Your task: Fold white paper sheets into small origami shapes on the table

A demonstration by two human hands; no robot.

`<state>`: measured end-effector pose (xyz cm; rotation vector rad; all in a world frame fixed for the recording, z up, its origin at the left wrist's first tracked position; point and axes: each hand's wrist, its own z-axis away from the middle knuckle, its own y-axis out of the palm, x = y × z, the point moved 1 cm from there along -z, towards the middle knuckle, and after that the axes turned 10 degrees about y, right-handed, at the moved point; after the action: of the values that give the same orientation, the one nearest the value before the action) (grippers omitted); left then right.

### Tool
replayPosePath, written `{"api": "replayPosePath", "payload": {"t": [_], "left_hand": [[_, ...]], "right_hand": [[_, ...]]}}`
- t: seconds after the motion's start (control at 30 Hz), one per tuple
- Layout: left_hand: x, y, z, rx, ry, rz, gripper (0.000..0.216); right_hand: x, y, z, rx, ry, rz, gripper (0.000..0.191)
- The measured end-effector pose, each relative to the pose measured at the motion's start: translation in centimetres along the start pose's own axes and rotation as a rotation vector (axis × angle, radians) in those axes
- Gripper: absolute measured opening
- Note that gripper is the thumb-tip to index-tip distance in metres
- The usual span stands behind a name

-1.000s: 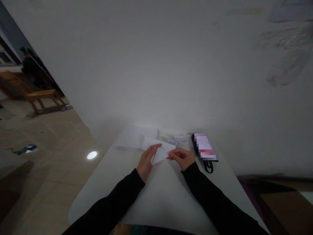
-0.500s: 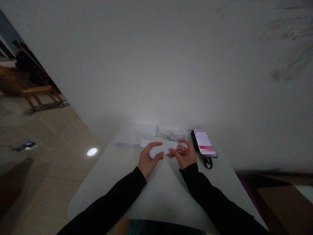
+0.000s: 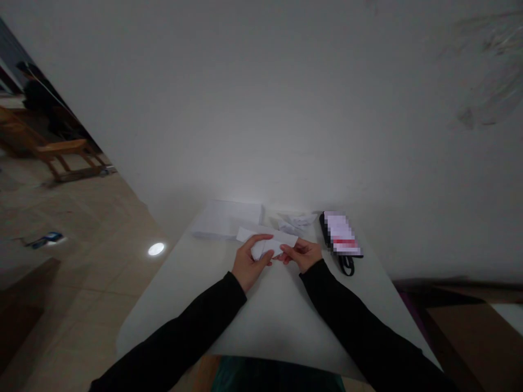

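I see left hand [image 3: 248, 265] and right hand [image 3: 305, 255] both pinching the folded paper [image 3: 272, 246] over the table [image 3: 269, 321]. Should be light, easily creased; I'd grip the edges, thumbs on top.

No legible text, labels, brands or numbers; phone screen [image 3: 341, 233] pixelated, unreadable.

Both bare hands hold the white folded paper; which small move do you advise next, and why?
Perhaps press the thumb of the bare right hand along the flap of the white folded paper, to flatten it. The flap's edges are visible, that thumb lies on the paper, and the bare left hand pinches its left part, which should steady it.
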<state>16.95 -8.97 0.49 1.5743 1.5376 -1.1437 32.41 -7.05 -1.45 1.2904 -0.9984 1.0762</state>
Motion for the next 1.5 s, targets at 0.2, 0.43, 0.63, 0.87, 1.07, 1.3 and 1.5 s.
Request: {"api": "replayPosePath", "payload": {"t": [0.2, 0.43, 0.63, 0.87, 1.07, 1.3, 1.5], "left_hand": [[-0.4, 0.2, 0.4, 0.215, 0.008, -0.008, 0.039], [-0.9, -2.6, -1.4, 0.126, 0.097, 0.086, 0.032], [-0.5, -4.5, -2.2, 0.273, 0.014, 0.020, 0.025], [0.2, -4.9, -2.2, 0.234, 0.002, -0.011, 0.017], [0.2, -4.7, -2.6, 0.154, 0.032, 0.035, 0.012], [-0.2, -4.4, -2.5, 0.039, -0.017, -0.018, 0.011], [0.3, -4.3, -2.6, -0.035, -0.117, 0.036, 0.016]], "right_hand": [[1.5, -2.4, -1.1, -0.234, -0.120, 0.010, 0.025], [1.3, -3.3, -2.2, -0.095, -0.045, -0.018, 0.030], [0.6, -3.6, -2.6, -0.028, 0.075, -0.016, 0.037], [1.0, -3.6, -2.5, -0.058, 0.046, 0.024, 0.038], [1.3, -3.4, -2.4, -0.019, 0.034, 0.018, 0.038], [2.3, -2.9, -1.7, -0.069, -0.100, 0.036, 0.027], [2.5, -2.2, -1.3, -0.113, -0.209, 0.066, 0.025]]}}
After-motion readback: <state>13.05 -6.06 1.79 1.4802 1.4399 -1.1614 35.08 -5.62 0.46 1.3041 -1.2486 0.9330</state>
